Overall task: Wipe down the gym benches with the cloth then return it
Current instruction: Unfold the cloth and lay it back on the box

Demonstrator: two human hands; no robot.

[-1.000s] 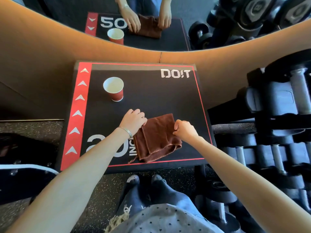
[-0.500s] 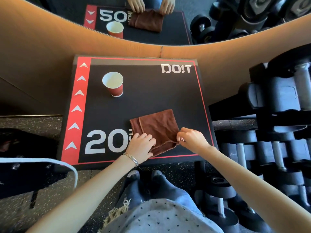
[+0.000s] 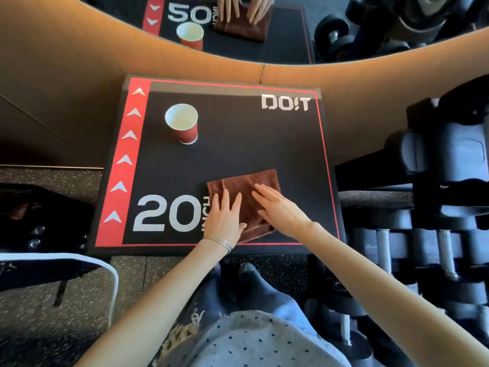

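A: What's round the plyo box (image 3: 251, 144)?
B: Dumbbell rack (image 3: 436, 221) just beside its right side. Wood panel (image 3: 66, 70) behind the far edge, mirror (image 3: 291, 30) above that w/ both hands + cup reflected. Speckled floor (image 3: 79, 327) below the near edge, the person's shoes (image 3: 248, 270) there too.
A: On top?
B: Red paper cup (image 3: 182, 125), upright, white inside, nr the far left corner, beside the red arrow strip. Well apart from the cloth.
A: And the cloth?
B: Brown cloth (image 3: 240, 181), folded flat, at the near edge, right of centre, just right of the "20 INCH" print. Its near end reaches approx the red border line.
A: Anything over it?
B: Only the hands. They cover most of its near half.
A: Which way does it lie?
B: Approx square, so the long axis is hard to call w/ hands on it. Slightly turned: its far edge runs almost along the box's far edge, right end a bit farther. A hem line nr its left side runs near-to-far.
A: Fingers?
B: The left hand (image 3: 225, 221) is flat on the cloth's left part, fingers straight + close together, pointing to the far edge, thumb lying on the cloth. Thin bracelets (image 3: 219, 242) at the wrist. The right hand (image 3: 280, 210) is flat on the right part, fingers straight, a little spread, aimed far-left. Both press palm-down.
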